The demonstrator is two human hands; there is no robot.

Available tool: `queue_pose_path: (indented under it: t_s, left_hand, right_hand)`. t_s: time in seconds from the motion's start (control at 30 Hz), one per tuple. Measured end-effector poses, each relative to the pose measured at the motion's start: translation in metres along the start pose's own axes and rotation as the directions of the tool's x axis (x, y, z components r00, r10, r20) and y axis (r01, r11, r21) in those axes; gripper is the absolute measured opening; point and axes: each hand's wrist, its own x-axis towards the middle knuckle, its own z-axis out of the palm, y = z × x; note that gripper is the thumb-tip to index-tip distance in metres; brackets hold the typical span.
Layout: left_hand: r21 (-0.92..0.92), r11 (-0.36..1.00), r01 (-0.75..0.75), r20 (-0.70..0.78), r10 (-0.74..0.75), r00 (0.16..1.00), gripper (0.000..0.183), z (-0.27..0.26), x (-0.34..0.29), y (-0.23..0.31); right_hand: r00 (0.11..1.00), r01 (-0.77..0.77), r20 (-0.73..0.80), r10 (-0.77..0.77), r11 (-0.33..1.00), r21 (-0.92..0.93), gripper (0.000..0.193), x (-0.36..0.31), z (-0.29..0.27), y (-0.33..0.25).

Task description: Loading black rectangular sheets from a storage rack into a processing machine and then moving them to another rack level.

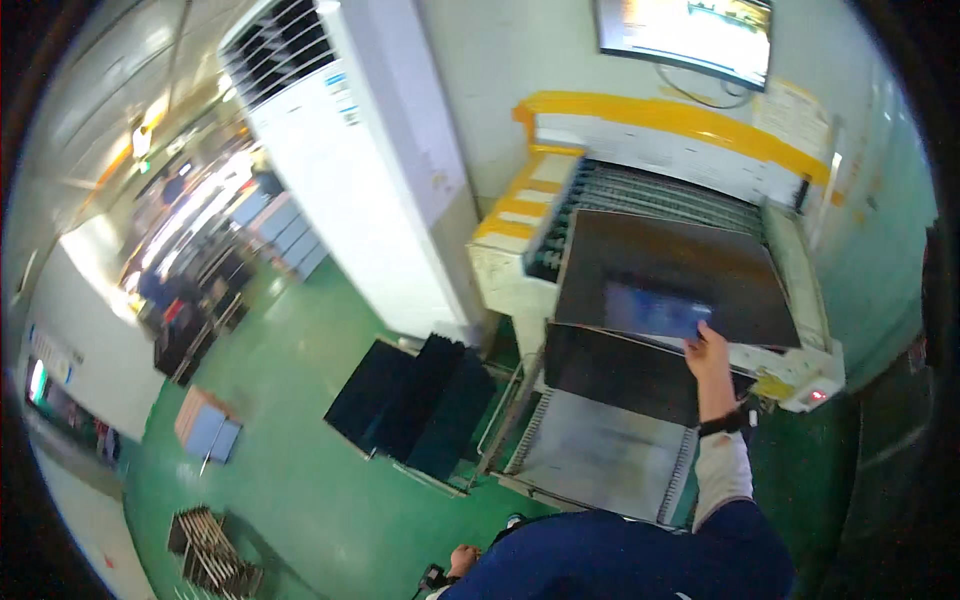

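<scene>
My right hand [707, 352] is closed on the near edge of a large dark flat panel [670, 265], thumb on top. This panel lies tilted over the rollers [665, 188] of a white and yellow machine; a blurred bluish patch shows on its surface. Just below it, a second dark panel [620, 368] lies at the upper end of a rack [600, 450] with toothed sides and a greyish sheet-like middle. My left hand [463, 560] hangs low beside my body, away from the panels. It is small and partly hidden, so its fingers cannot be made out.
Several dark panels [415, 405] lean on a low metal stand left of the rack. A tall white cabinet unit [365, 180] stands behind them. A monitor [690, 35] hangs above the machine. Farther left are stacked boxes [208, 428] and a slatted rack [212, 550] on the green floor.
</scene>
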Motion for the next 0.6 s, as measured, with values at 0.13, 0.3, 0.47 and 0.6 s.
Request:
queue_pose_path:
  t_s: [0.13, 0.3, 0.47, 0.6]
  left_hand:
    - [-0.071, 0.997, -0.027, -0.025, 0.025, 0.999, 0.024, -0.001, 0.009, 0.011]
    - [-0.071, 0.997, 0.023, 0.018, -0.022, 1.0, 0.025, 0.024, 0.059, -0.075]
    - [0.012, 0.996, 0.089, -0.014, -0.089, 0.996, 0.025, 0.037, 0.09, -0.119]
    - [0.016, 0.994, 0.11, -0.025, -0.109, 0.994, 0.025, 0.035, 0.09, -0.117]
  right_hand:
    - [0.984, -0.174, 0.02, 0.176, 0.981, -0.092, 0.017, -0.02, 0.02, -0.014]
    - [0.934, -0.339, 0.066, 0.35, 0.931, -0.135, 0.022, -0.017, 0.011, -0.001]
    - [0.959, -0.242, 0.151, 0.24, 0.97, 0.0, 0.022, 0.014, 0.013, 0.005]
    - [0.969, -0.212, 0.12, 0.217, 0.976, -0.049, 0.024, 0.018, 0.039, -0.011]
